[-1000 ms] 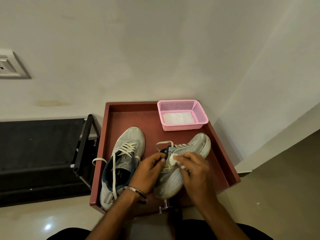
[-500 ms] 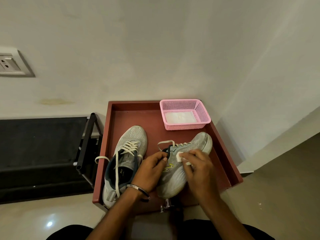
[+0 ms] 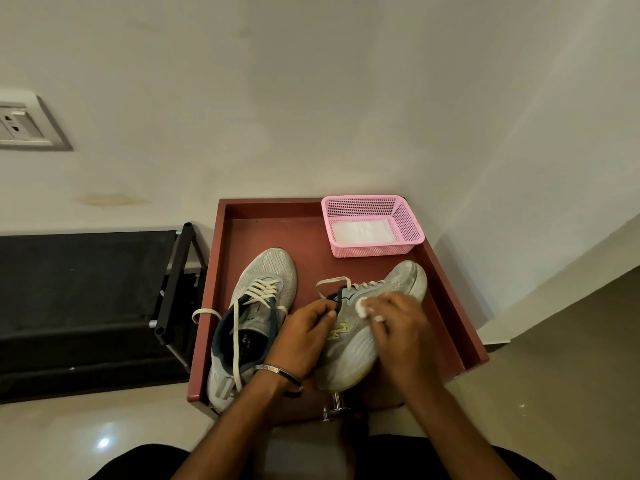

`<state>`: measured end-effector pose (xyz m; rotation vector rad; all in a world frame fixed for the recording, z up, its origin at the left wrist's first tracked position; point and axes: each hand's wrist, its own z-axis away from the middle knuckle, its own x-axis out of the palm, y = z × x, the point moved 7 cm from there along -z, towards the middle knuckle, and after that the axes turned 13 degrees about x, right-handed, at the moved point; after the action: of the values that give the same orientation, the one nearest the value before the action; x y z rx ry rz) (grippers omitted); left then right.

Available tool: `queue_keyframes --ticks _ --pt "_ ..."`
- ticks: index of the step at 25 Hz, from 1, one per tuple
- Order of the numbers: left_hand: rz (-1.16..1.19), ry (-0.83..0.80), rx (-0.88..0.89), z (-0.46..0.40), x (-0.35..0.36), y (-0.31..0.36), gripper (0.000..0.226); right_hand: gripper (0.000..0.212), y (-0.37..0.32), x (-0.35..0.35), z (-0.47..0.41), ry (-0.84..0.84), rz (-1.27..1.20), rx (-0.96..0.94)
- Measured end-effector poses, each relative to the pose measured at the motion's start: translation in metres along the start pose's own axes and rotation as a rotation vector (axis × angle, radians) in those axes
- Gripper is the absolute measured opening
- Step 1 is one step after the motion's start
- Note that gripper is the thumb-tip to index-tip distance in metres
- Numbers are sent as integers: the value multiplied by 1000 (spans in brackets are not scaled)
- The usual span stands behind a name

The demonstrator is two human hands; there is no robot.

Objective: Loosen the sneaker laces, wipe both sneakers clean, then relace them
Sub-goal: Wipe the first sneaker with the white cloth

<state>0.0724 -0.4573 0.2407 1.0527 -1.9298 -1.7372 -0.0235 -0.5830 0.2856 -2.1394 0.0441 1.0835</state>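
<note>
White wipe (image 3: 363, 302) under right hand (image 3: 398, 327) on tilted grey sneaker (image 3: 349, 351).

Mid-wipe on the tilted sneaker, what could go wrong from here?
1. The right sneaker is tipped on its side, steadied only by the left hand at its collar; hard wiping may roll it.
2. The right hand pinches a small wipe; it could slip out.
3. The left sneaker's lace hangs over the tray rim and may snag.

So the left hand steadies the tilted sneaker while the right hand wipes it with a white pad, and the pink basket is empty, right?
Not quite: the pink basket is not empty; the head view shows white pads lying in it. The rest holds: left hand steadies the tilted sneaker, right hand wipes with a white pad.
</note>
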Motion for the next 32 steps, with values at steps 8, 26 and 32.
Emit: queue_keyframes --ticks 8,26,32 --pt "-58 9 24 0 0 0 18 16 3 -3 -7 21 88 83" --pt "-97 10 43 -1 -2 -1 15 18 -11 6 10 -5 176 41" --pt "-125 -19 71 0 1 2 13 18 -7 1 6 -15 167 116"
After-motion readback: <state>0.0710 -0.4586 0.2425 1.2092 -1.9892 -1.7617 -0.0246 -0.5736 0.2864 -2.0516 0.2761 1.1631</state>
